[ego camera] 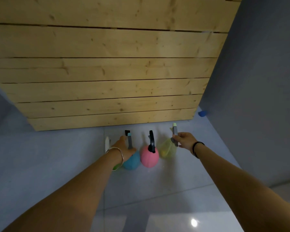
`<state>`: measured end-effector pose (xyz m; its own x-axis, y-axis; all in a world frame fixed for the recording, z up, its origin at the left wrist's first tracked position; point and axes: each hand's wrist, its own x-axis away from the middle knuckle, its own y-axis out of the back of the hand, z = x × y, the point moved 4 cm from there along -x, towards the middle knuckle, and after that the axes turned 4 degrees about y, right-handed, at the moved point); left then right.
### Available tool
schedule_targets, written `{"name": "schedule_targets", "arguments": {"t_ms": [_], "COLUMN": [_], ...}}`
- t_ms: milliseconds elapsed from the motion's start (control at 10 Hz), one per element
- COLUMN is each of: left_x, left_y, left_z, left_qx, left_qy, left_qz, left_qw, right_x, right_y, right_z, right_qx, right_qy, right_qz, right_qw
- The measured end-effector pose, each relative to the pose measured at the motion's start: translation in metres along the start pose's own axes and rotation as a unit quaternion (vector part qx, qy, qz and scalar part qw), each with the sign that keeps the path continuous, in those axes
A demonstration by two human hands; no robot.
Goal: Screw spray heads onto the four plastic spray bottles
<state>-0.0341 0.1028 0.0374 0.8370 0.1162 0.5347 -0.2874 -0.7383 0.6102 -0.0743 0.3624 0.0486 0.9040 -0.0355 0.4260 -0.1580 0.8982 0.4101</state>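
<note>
Four bottles stand in a row on the floor (157,190) against the wooden panel (107,72): green bottle (116,166), blue bottle (131,162), pink bottle (149,158), yellow bottle (168,150). The right hand (184,140) pinches the yellow bottle's spray head (175,133). The left hand (124,146) reaches between green and blue; its grip cannot be judged. Recommendation: steady the yellow body before turning, keep the head upright, stop when snug.

Four spray bottles are being shown on the floor: one green (116,166), mostly hidden by an arm, one blue (131,162), one pink (149,158) and one yellow (168,150). Three spray heads are being seen clearly, at the blue (129,142), pink (151,142) and yellow (175,133) bottles. Two hands, left (124,148) and right (184,139), and one small blue object (202,113) are being counted.
</note>
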Motion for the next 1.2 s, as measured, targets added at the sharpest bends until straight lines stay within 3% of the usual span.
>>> {"name": "schedule_targets", "arguments": {"t_ms": [900, 1200], "left_x": [0.008, 0.015], "left_y": [0.002, 0.006], "left_z": [0.005, 0.001], "left_qx": [0.010, 0.003], "left_qy": [0.026, 0.024], "left_qz": [0.016, 0.011], "left_qw": [0.999, 1.000], "right_x": [-0.010, -0.003], "right_y": [-0.009, -0.001], "right_z": [-0.010, -0.007], "right_qx": [0.070, 0.089], "right_qy": [-0.045, -0.025], "right_qz": [0.023, 0.019], "right_qw": [0.996, 0.996]}}
